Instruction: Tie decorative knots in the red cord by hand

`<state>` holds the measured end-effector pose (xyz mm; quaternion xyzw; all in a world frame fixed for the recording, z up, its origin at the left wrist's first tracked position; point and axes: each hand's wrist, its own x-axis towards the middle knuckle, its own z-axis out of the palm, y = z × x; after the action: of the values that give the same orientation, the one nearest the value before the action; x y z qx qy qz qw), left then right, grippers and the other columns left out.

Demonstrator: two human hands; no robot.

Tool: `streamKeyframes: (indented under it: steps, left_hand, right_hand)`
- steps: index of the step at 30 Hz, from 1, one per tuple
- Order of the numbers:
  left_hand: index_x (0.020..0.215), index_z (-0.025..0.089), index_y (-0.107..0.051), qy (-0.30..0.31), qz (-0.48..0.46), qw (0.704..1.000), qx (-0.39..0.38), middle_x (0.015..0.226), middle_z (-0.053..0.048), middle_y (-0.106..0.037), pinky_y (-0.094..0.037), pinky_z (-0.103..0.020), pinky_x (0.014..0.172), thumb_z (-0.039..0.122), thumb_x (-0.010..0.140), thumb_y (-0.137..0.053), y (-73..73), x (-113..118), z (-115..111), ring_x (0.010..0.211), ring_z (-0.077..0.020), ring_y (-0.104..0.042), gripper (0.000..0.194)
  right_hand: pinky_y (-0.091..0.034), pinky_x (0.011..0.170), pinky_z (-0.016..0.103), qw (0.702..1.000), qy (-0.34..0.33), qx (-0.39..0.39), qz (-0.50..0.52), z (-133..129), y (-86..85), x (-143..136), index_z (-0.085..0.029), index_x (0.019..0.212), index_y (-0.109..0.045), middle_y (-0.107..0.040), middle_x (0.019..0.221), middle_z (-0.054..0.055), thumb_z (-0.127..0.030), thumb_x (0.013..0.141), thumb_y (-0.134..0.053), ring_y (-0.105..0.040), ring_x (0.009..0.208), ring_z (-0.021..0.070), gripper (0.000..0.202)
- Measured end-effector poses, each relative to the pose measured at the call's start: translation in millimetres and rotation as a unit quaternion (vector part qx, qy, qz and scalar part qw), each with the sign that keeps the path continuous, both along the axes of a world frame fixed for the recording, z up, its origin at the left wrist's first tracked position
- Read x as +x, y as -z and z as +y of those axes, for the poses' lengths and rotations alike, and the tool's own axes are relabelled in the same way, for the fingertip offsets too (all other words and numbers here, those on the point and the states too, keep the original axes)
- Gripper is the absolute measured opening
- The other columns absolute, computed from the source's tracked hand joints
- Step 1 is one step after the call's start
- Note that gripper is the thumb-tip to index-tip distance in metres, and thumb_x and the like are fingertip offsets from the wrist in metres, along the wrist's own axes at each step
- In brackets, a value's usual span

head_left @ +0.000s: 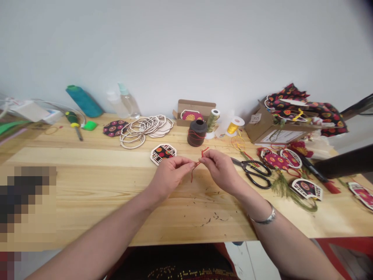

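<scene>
While both your hands meet above the counter (116, 217), the red cord (191, 175) lies at their fingertips. Your left hand (170, 173) is pinched on it, thumb against index finger; your right hand (220, 167) is clamped on it too. Between your 2 hands the cord makes a short, nearly level span, rising slightly to the right, with 1 loose end hanging nearest your left fingertips. The black-handled scissors (244, 165) lie just beside your right hand, and the framed patterned piece (163, 153) is beside your left. On the cardboard box (256, 132), 1 label seems to read "3025", though blurred; its larger white label is too small to read.
</scene>
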<state>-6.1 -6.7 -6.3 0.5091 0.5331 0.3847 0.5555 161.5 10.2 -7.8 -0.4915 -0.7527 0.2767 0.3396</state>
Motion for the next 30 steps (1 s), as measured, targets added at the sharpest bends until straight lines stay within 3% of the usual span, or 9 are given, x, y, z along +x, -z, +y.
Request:
streamKeyframes:
  steps: [3,8,12,15,18,22,25,27,30]
  left_hand:
    - [0.075,0.017,-0.07,-0.004,0.036,0.998,0.05,0.108,-0.008,-0.068,-0.044,-0.025,0.062,0.033,0.074,-0.063,-3.3,-1.7,0.3,0.086,-0.018,-0.062,0.017]
    - [0.061,0.018,-0.067,0.075,0.033,0.993,0.082,0.113,-0.011,-0.065,-0.048,-0.029,0.076,0.026,0.073,-0.063,-2.5,0.9,-2.1,0.121,-0.0261,-0.047,0.015]
    - [0.068,0.017,-0.07,0.099,0.027,0.992,0.071,0.121,-0.01,-0.059,-0.049,-0.028,0.07,0.024,0.07,-0.065,4.9,5.3,-3.9,0.093,-0.0199,-0.061,0.009]
    - [0.071,0.016,-0.07,0.101,0.03,0.991,0.083,0.089,-0.006,-0.066,-0.045,-0.024,0.058,0.025,0.07,-0.064,10.0,7.2,-4.0,0.066,-0.012,-0.058,0.011]
    - [0.069,0.016,-0.069,0.11,0.056,0.986,0.109,0.066,0.0,-0.058,-0.04,-0.023,0.054,0.025,0.073,-0.061,11.3,7.5,-4.4,0.058,-0.0101,-0.05,0.013]
    - [0.069,0.016,-0.068,0.105,0.088,0.978,0.158,0.086,-0.006,-0.061,-0.045,-0.028,0.07,0.025,0.075,-0.059,7.0,3.9,-5.8,0.077,-0.0163,-0.057,0.014]
    - [0.069,0.017,-0.064,-0.026,0.136,0.956,0.257,0.111,-0.01,-0.054,-0.038,-0.037,0.094,0.023,0.074,-0.06,3.4,-0.1,-6.9,0.103,-0.023,-0.051,0.009]
    - [0.071,0.017,-0.059,-0.085,0.112,0.951,0.276,0.116,-0.01,-0.051,-0.035,-0.038,0.098,0.023,0.075,-0.059,2.6,-0.7,-7.6,0.11,-0.0234,-0.048,0.007]
    - [0.081,0.017,-0.055,-0.031,-0.004,0.98,0.195,0.114,-0.01,-0.056,-0.041,-0.035,0.094,0.024,0.078,-0.057,3.2,3.4,-9.2,0.109,-0.021,-0.053,0.007]
  right_hand:
    - [-0.034,0.059,0.024,0.999,0.023,0.031,-0.018,1.4,0.5,1.9,-0.018,0.067,-0.051,-0.054,0.064,0.0,-0.024,0.085,-0.049,-0.045,0.06,0.0114,0.019]
    - [-0.036,0.06,0.024,0.998,0.054,-0.001,0.025,1.0,-1.1,2.1,-0.018,0.067,-0.054,-0.057,0.064,0.0,-0.026,0.084,-0.051,-0.048,0.06,0.0115,0.019]
    - [-0.035,0.054,0.023,0.987,0.036,-0.105,0.115,-0.4,-4.1,-0.5,-0.017,0.064,-0.056,-0.056,0.059,-0.001,-0.03,0.083,-0.052,-0.044,0.052,0.0091,0.023]
    - [-0.029,0.045,0.022,0.958,0.012,-0.196,0.208,-3.0,-6.4,-4.2,-0.017,0.064,-0.054,-0.053,0.055,-0.003,-0.037,0.081,-0.053,-0.035,0.044,0.0063,0.026]
    - [-0.024,0.04,0.02,0.919,-0.016,-0.274,0.284,-5.9,-7.3,-7.7,-0.017,0.066,-0.051,-0.054,0.056,-0.002,-0.042,0.079,-0.054,-0.03,0.041,0.0045,0.029]
    - [-0.023,0.038,0.019,0.914,-0.015,-0.287,0.286,-6.6,-6.9,-8.6,-0.017,0.063,-0.047,-0.047,0.052,-0.005,-0.045,0.077,-0.057,-0.031,0.04,0.0043,0.032]
    - [-0.024,0.039,0.02,0.938,0.004,-0.25,0.239,-5.5,-6.7,-7.4,-0.018,0.06,-0.046,-0.044,0.05,-0.006,-0.042,0.078,-0.056,-0.032,0.041,0.005,0.032]
    - [-0.025,0.04,0.02,0.953,0.009,-0.225,0.203,-5.0,-6.3,-6.9,-0.018,0.059,-0.046,-0.043,0.049,-0.005,-0.04,0.08,-0.054,-0.033,0.042,0.0056,0.031]
    - [-0.029,0.043,0.02,0.97,0.013,-0.183,0.161,-5.2,-4.5,-7.3,-0.018,0.059,-0.048,-0.045,0.051,-0.004,-0.035,0.08,-0.054,-0.036,0.045,0.0065,0.028]
